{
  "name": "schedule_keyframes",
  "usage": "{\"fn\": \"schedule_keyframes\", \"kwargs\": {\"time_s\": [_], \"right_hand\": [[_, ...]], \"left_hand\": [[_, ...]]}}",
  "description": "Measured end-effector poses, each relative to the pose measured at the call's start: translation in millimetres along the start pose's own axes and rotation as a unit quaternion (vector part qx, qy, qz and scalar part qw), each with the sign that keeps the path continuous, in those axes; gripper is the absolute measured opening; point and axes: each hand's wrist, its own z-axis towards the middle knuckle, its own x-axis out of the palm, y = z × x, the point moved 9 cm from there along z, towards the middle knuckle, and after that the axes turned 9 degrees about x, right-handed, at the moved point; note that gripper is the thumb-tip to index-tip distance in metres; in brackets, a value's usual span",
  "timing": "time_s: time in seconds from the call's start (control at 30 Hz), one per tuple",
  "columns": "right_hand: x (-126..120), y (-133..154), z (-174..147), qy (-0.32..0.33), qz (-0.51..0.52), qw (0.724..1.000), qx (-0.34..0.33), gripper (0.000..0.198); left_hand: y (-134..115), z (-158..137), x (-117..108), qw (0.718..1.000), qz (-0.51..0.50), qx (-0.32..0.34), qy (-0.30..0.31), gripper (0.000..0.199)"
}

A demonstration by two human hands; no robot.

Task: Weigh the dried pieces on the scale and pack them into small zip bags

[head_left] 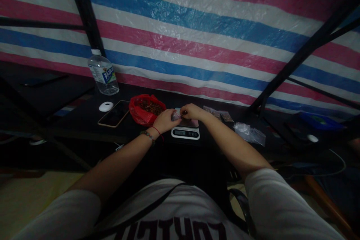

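Note:
My left hand (pixel 166 120) is closed on a small clear plastic bag (pixel 176 116), held over the kitchen scale (pixel 185 132). Across from it, my right hand (pixel 192 111) has its fingers pinched together at the bag's mouth, with something small and dark at the fingertips that I cannot make out. The white scale has a display and buttons along its front edge. Just left of the hands sits a red plastic bag (pixel 140 114), its top spread wide around many small brown pieces (pixel 150 107).
Filled small bags (pixel 225 116) lie right of the scale, with flat clear bags (pixel 253 135) nearer the edge. A phone (pixel 114 114), a round white object (pixel 106 106) and a plastic bottle (pixel 103 73) stand left. Behind the black desk hangs a striped sheet (pixel 180 33) between dark metal bars.

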Motion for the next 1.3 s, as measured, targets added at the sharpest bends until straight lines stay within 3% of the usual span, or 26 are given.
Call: {"fn": "schedule_keyframes", "kwargs": {"time_s": [0.17, 0.37, 0.6, 0.9, 1.3], "right_hand": [[-21, -4, 1, -0.059, 0.176, 0.983, 0.017, 0.019], [-17, 9, 10, -0.051, 0.293, 0.955, 0.002, 0.021], [-11, 18, 12, -0.033, 0.309, 0.95, 0.001, 0.021], [-5, 12, 13, -0.029, 0.316, 0.946, 0.065, 0.026], [-13, 28, 6, 0.007, 0.221, 0.973, 0.068, 0.018]], "left_hand": [[2, 7, 2, 1.0, -0.013, -0.016, -0.013, 0.04], [1, 1, -3, 0.998, -0.001, -0.014, -0.068, 0.041], [2, -3, -5, 0.996, 0.003, -0.023, -0.087, 0.036], [6, -4, -5, 0.995, -0.015, -0.039, -0.095, 0.034], [4, -4, -4, 0.996, -0.015, -0.035, -0.082, 0.034]]}}
